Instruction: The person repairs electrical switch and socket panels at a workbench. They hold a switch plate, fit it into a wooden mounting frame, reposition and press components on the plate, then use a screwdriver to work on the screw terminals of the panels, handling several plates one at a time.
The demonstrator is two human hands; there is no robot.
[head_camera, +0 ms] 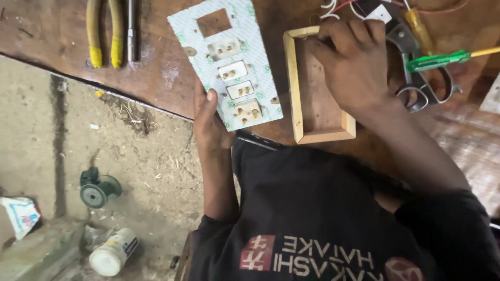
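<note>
My left hand [209, 120] grips the near edge of a white patterned switch plate [227, 62], thumb on its face. The plate lies back side up, showing several switch backs with brass terminals and a square cut-out near its far end. My right hand [353, 61] rests over the far part of a shallow wooden box frame [295, 83] on the brown table, fingers curled near white and red wires [333, 7]. Whether those fingers pinch anything is hidden.
Yellow-handled pliers [104, 32] and a metal tool [132, 28] lie far left on the table. Scissors [416, 78], a yellow-handled screwdriver [418, 28] and a green tester screwdriver [442, 59] lie right of the box. On the dirt floor: a small wheel [97, 190], a white bottle [112, 252].
</note>
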